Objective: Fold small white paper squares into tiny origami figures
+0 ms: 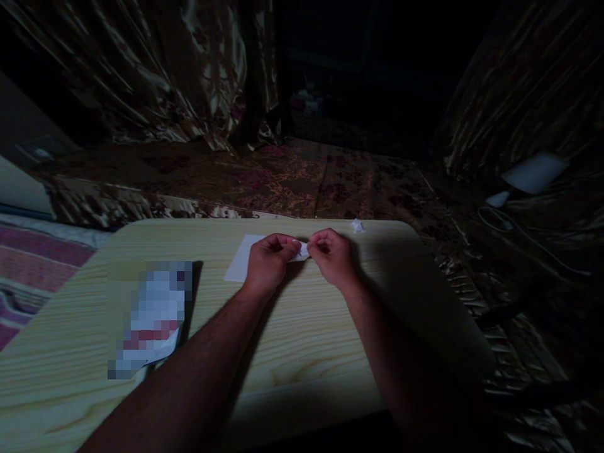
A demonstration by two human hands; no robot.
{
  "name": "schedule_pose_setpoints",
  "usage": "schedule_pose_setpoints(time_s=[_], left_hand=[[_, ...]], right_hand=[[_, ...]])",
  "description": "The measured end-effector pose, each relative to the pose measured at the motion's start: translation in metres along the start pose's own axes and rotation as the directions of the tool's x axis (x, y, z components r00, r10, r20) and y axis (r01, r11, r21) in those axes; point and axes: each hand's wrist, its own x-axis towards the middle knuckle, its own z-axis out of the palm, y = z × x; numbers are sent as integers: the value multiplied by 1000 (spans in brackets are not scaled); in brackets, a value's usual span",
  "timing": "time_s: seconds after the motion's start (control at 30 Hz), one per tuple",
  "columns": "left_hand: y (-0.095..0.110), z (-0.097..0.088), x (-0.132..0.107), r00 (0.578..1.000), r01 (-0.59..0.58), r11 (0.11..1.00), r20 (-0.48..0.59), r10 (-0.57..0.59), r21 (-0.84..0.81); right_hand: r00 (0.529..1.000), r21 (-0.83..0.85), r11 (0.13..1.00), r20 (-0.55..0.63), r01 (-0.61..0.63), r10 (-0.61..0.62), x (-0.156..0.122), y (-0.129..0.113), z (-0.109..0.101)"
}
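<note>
Both my hands meet near the far middle of a light wooden table. My left hand and my right hand are closed in pinches on a small white piece of paper held between them. A larger white sheet lies flat on the table under and left of my left hand. A tiny folded white paper shape sits alone near the table's far edge, just right of my right hand.
A blurred-out white packet lies on the table's left side. Dark patterned fabric covers the floor and walls behind. At the right, a white device with a cable lies on the fabric. A striped rug shows at left.
</note>
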Motion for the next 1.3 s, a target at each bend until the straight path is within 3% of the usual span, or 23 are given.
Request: schedule_pose_setpoints(time_s=[0.67,1.3], left_hand=[[1,3,0,985,-118,990,-114,126,73],[2,3,-1,986,-114,990,-112,123,89]], right_hand=[[985,239,956,74,-172,159,1,-8,-3],[971,288,928,114,-235,210,2,-9,-3]])
